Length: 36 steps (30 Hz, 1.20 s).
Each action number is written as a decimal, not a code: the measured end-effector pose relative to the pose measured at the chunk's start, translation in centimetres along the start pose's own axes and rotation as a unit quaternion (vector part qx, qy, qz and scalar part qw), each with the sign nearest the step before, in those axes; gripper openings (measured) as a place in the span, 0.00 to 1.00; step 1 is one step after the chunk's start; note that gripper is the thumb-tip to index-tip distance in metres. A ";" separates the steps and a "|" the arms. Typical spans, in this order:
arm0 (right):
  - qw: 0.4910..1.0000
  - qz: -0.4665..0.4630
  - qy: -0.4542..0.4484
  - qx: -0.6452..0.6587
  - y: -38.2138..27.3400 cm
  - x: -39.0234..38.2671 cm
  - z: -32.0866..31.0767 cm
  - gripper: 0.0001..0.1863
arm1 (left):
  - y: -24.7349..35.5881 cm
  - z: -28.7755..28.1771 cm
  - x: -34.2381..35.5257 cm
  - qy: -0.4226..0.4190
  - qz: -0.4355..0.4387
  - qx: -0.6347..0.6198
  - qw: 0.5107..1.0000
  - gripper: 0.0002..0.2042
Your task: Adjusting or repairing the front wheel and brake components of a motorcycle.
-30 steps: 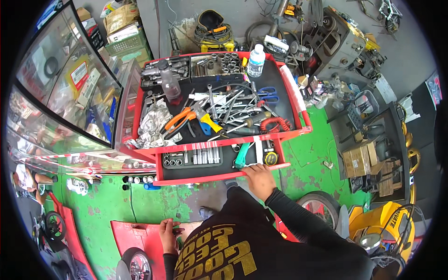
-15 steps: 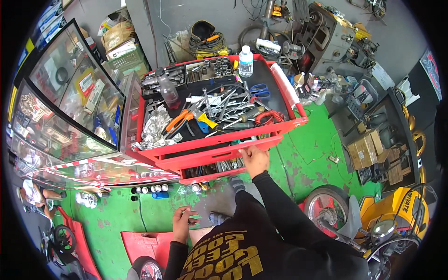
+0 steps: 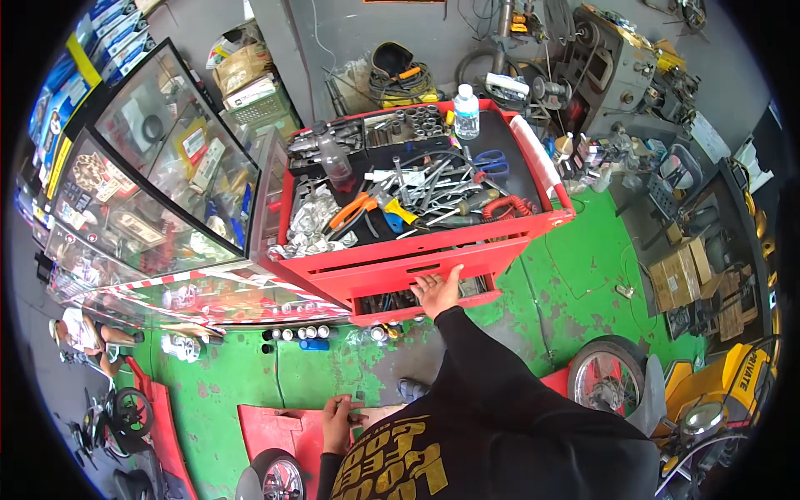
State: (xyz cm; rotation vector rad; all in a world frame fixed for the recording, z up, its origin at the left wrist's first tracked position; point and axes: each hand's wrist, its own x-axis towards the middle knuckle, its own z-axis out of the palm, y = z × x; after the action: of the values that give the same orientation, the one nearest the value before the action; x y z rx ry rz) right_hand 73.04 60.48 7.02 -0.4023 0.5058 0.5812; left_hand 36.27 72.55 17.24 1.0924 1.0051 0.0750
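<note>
Head view: I see the right hand [image 3: 437, 293] spread, gripping nothing visible, at the red cabinet [image 3: 367, 282], mid-frame; left hand [image 3: 340, 422], lower centre, half-curled, contents unclear. Fingers could get pinched if the open lower drawer [image 3: 375, 317] slid shut.

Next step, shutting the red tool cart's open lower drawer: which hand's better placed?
Right, most likely. The right hand is at the red tool cart, fingers spread, close by the open lower drawer. The left hand is well back, apart from the cart.
</note>
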 end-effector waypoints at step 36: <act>0.945 0.045 0.063 -0.319 -6.4 -4.9 3.3 0.45 | 11.2 20.0 11.0 -0.263 0.108 0.173 0.943 0.08</act>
State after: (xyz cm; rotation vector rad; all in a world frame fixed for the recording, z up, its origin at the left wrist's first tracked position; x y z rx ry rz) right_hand 74.47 55.15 13.73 -1.0426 0.4495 0.8084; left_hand 61.35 69.68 20.51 1.4449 0.4187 -0.2157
